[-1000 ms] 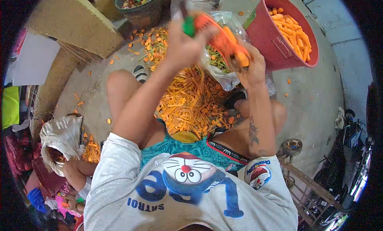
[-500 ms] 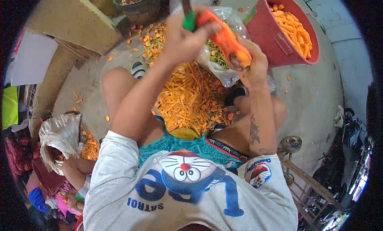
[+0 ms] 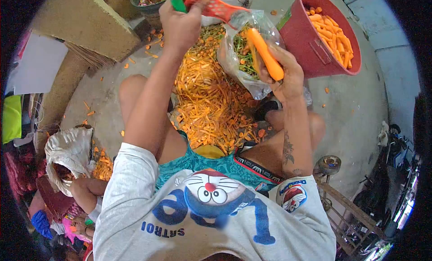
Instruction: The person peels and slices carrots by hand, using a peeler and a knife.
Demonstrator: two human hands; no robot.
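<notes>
An orange-red peeler with a perforated body [image 3: 218,8] is gripped in my left hand [image 3: 181,27], up at the top of the view. A green handle-like piece [image 3: 178,3] also shows in that hand; what it belongs to is cut off. My right hand [image 3: 288,74] grips a smooth orange carrot [image 3: 265,54], tilted with its upper end toward the left. A thin strip of peel hangs along the carrot's left side. The peeler's end is apart from the carrot. Below both hands lies a clear plastic bag [image 3: 229,58] with green and orange scraps inside.
A heap of carrot peelings [image 3: 209,103] covers the floor between my legs. The red tub [image 3: 306,49] at upper right holds peeled carrots [image 3: 333,36]. A dark bucket [image 3: 155,11] stands at the top, a white sack [image 3: 69,146] at left. Another person's leg [image 3: 87,191] shows at lower left.
My left hand has moved up and left, taking the peeler off the carrot. The carrot stays in my right hand, more fully in sight.
</notes>
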